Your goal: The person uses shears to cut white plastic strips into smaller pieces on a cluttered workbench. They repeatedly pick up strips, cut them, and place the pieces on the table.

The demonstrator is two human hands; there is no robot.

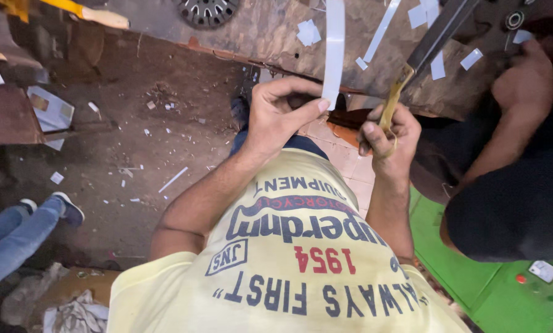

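Grimy workbench (pixel 270 31) up top, paper scraps scattered on it. Your left hand (pixel 282 114) pinches a long white strip (pixel 334 49) between thumb and forefinger at the bench edge. Your right hand (pixel 389 139) is fisted around a knife's yellowish handle (pixel 395 98), blade angled up-right. Another person's hand (pixel 526 77) rests on the bench, right.

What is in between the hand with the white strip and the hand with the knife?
Nothing visible. The left hand pinches the white strip, and the right hand grips the knife by its yellowish handle. Only open space over the tiled floor separates them.
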